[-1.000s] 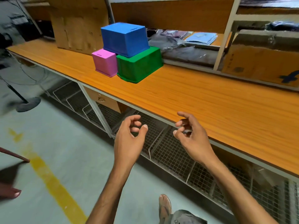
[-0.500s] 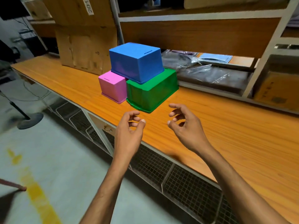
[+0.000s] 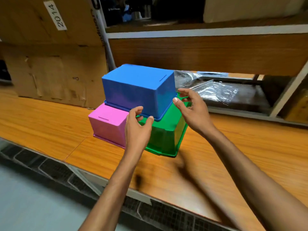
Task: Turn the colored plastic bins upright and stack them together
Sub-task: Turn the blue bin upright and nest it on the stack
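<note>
**Bins upside down, hands empty**

Desk (image 3: 233, 147): green bin (image 3: 166, 135) and pink bin (image 3: 108, 125) inverted side by side near front edge, blue bin (image 3: 138, 90) inverted on top. Left hand (image 3: 137, 129) and right hand (image 3: 191, 109) open at blue bin's near corner, gripping nothing.

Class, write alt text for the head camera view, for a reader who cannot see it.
Two bare hands, left hand and right hand, reach open toward an upside-down blue plastic bin that sits on an upturned pink plastic bin and green plastic bin on an orange wooden workbench; neither hand grips anything.
</note>
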Available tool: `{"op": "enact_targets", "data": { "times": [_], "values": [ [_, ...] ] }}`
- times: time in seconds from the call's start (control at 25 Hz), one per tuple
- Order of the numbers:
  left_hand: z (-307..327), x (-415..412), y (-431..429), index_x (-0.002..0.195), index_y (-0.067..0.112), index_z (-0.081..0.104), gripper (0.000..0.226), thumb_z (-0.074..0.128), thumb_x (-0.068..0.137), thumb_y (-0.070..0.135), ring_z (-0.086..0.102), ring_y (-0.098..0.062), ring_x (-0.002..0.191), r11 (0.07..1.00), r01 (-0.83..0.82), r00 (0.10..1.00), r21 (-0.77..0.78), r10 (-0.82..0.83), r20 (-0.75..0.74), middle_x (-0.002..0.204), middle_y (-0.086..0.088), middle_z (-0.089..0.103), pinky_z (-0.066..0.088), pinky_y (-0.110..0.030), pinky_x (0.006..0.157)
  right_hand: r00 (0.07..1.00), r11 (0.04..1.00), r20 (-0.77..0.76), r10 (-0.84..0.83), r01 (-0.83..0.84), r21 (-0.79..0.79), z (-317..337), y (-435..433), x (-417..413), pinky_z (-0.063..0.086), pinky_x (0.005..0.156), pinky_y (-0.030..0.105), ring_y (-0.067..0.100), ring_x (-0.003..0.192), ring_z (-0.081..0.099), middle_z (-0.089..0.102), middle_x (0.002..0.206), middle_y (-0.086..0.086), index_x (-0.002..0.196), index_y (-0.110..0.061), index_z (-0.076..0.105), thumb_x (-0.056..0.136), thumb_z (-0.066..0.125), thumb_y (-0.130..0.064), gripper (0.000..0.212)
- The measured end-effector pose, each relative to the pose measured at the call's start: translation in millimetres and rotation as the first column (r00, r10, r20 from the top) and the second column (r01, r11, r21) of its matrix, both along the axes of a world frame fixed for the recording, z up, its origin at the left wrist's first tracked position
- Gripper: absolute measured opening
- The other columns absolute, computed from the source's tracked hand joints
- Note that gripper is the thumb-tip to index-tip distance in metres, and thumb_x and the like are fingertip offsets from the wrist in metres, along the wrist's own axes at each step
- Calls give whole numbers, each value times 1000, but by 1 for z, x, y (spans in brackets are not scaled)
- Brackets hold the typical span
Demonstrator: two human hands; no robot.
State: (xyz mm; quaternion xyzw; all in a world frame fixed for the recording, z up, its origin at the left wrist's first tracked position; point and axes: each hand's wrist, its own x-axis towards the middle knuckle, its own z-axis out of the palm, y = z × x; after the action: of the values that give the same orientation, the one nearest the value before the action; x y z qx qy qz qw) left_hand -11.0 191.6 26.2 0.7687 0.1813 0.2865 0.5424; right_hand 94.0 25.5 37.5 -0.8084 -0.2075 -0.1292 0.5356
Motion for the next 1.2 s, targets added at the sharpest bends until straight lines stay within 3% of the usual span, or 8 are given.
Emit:
{"op": "enact_targets", "data": {
  "times": [0.12,0.24,0.4,0.52,0.76,0.88,1.0,1.2],
  "values": [
    [16,46,25,138,24,47,54,73,91,25,52,-13,125,985,40,999,-166,-42,-9,143,3,49,44,-23,89,985,978,119,-123,141,-153,11,39,61,42,98,28,15,118,56,60,126,1,135,-21,59,99,57,-46,45],
    [30,78,31,153,22,29,74,70,93,34,42,-11,118,968,13,997,-252,-31,-66,159,-1,30,37,-29,94,971,950,179,-160,201,-238,24,68,113,34,104,29,22,128,48,57,133,6,138,-19,57,103,48,-45,45],
    [34,109,38,163,20,5,95,65,93,45,30,-24,149,918,-30,992,-397,-21,-124,170,0,9,32,-47,118,971,895,135,-199,236,-378,34,90,170,34,112,39,30,136,46,56,146,12,144,-12,54,106,40,-42,50],
    [33,125,41,164,16,-2,99,60,96,53,16,-24,156,891,-32,986,-453,-47,-162,172,-1,2,24,-47,123,986,875,-43,-159,120,-469,35,94,193,41,106,43,36,132,53,59,145,17,143,-11,55,105,38,-46,54],
    [36,122,39,164,21,11,98,65,91,57,23,-20,154,937,6,998,-349,-28,-57,171,2,14,28,-45,122,947,993,-311,-76,45,-106,41,78,193,52,81,39,21,87,61,67,91,-4,97,-26,65,68,59,-55,42],
    [53,106,37,156,25,36,85,67,85,62,44,-15,142,956,26,996,-293,1,89,156,6,46,39,-46,116,969,990,-229,-98,118,73,66,48,150,46,77,32,13,90,59,65,99,-4,101,-26,64,87,68,-42,22],
    [79,93,25,131,29,60,59,68,82,60,64,-9,114,941,118,977,-317,-53,207,121,11,69,53,-48,101,977,956,-167,-129,168,239,81,0,99,42,71,27,8,89,55,63,98,-4,102,-21,63,90,73,-40,24],
    [114,73,-29,111,27,69,24,58,100,45,64,8,79,857,386,915,-342,-309,259,101,17,72,51,-11,63,981,912,-19,-194,187,364,115,-87,7,45,78,19,1,99,61,69,111,-7,112,-23,65,95,69,-40,24]
  ]
}}
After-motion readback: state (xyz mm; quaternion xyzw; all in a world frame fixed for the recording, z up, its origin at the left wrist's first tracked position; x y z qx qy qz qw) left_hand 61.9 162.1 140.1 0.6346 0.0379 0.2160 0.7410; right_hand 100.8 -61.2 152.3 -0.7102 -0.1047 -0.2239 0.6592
